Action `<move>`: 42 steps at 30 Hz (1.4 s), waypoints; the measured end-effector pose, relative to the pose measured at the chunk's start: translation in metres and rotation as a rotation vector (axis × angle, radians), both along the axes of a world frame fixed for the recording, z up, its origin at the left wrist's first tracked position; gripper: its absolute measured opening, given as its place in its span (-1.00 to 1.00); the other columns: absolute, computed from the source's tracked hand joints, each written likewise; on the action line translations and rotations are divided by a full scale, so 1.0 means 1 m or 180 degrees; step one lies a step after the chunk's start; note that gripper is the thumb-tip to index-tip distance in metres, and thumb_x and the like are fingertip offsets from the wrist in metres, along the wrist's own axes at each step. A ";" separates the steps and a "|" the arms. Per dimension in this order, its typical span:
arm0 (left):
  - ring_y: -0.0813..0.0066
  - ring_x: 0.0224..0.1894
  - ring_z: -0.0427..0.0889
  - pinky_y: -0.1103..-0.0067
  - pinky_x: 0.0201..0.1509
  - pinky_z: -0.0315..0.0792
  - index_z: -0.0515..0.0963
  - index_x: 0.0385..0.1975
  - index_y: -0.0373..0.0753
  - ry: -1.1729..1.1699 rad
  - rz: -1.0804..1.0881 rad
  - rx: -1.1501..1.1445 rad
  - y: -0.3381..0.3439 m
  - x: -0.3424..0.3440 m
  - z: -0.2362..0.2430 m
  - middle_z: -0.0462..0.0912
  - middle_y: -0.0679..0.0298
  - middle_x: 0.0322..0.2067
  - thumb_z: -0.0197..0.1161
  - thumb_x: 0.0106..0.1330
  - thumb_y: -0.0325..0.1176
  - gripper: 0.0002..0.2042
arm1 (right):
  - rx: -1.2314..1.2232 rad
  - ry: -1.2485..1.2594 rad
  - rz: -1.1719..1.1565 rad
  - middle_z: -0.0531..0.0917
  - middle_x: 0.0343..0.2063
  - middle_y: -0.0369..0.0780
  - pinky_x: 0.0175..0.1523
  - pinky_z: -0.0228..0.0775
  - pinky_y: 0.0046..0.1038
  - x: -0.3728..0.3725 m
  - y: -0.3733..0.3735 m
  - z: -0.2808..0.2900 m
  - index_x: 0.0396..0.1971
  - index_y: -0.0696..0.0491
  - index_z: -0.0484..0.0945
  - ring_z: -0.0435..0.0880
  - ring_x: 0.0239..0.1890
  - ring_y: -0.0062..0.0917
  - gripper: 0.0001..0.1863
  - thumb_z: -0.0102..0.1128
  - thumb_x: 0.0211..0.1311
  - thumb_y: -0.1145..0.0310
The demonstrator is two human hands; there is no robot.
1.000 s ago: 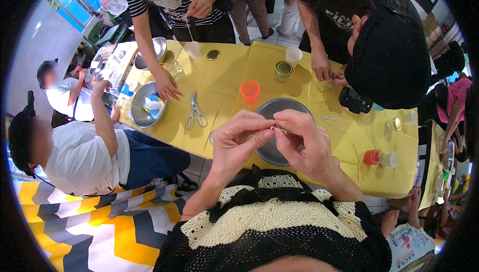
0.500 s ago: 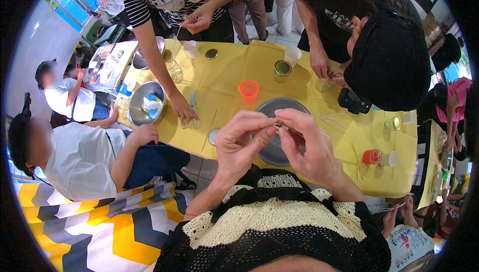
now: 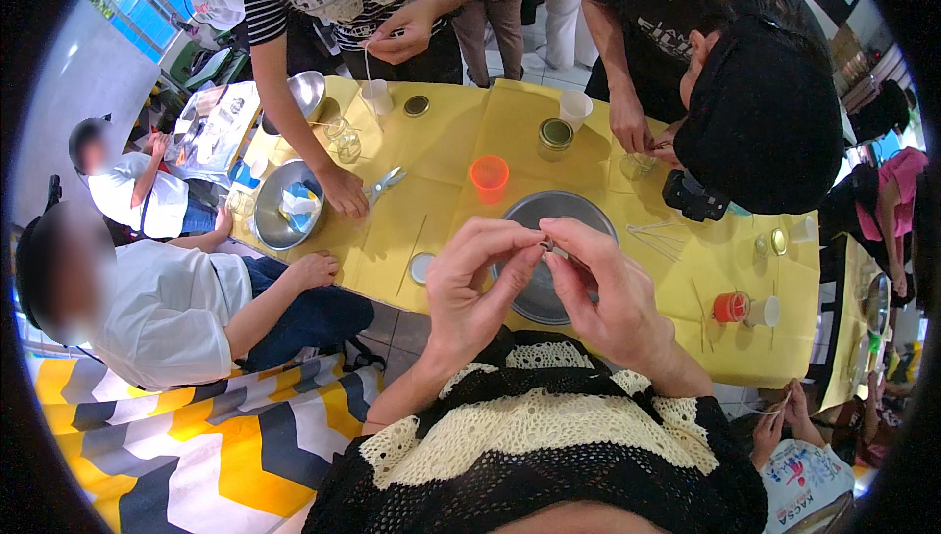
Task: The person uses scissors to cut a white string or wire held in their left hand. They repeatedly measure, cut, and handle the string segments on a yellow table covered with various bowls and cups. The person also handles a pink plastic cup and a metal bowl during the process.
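My left hand (image 3: 470, 279) and my right hand (image 3: 610, 289) meet at the fingertips over a grey metal bowl (image 3: 551, 205). Both are closed in a pinch on one small shiny piece (image 3: 545, 245). Fingers cover most of it, so its kind cannot be made out. Beyond the bowl stands an orange plastic cup (image 3: 489, 179). A round silver lid (image 3: 421, 268) lies beside my left hand. Several thin white strands (image 3: 659, 240) rest on the table to the right of my right hand.
Across the yellow-covered table (image 3: 441, 142), a person in stripes has a hand at scissors (image 3: 385, 184). Another person in black bends over a glass jar (image 3: 637, 166). A lidded jar (image 3: 555, 139), a white cup (image 3: 575, 109) and a red-filled jar (image 3: 730, 307) stand about.
The striped-shirt person's scissors have swung round, blades now pointing up and right. The seated person's hand at left has shifted slightly right. My hands keep their pinch, barely moved.
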State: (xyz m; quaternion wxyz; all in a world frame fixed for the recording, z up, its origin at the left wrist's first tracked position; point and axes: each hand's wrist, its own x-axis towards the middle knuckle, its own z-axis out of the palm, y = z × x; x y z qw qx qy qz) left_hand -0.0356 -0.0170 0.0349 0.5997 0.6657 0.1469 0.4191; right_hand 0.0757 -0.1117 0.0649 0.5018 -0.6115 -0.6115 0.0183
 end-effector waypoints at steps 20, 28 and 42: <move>0.54 -0.30 0.50 0.67 -0.28 0.41 0.50 -0.24 -0.34 -0.0094 -0.0359 0.0183 0.005 0.009 -0.006 0.46 0.24 -0.31 0.17 0.13 -0.62 -0.81 | -0.0453 0.0992 0.0021 0.59 -0.44 -0.16 -0.35 0.44 -0.55 0.008 -0.005 0.003 -0.15 0.12 0.38 0.63 -0.42 -0.52 -0.73 0.06 0.11 0.59; 0.54 -0.27 0.50 0.67 -0.23 0.43 0.48 -0.31 -0.37 -0.0085 -0.0729 0.0023 0.015 0.007 -0.009 0.46 0.23 -0.33 0.19 0.13 -0.62 -0.86 | -0.0743 0.1172 0.0195 0.60 -0.50 -0.17 -0.35 0.43 -0.55 0.013 -0.008 0.010 -0.14 0.11 0.36 0.65 -0.43 -0.51 -0.71 0.08 0.09 0.59; 0.54 -0.35 0.43 0.68 -0.28 0.38 0.37 -0.33 -0.33 0.0107 -0.0479 0.0081 0.002 0.013 -0.007 0.38 0.26 -0.37 0.10 0.19 -0.63 -0.89 | -0.0682 0.1556 0.0213 0.59 -0.51 -0.20 -0.36 0.42 -0.59 0.010 -0.006 0.003 -0.16 0.13 0.37 0.60 -0.46 -0.63 -0.72 0.07 0.09 0.60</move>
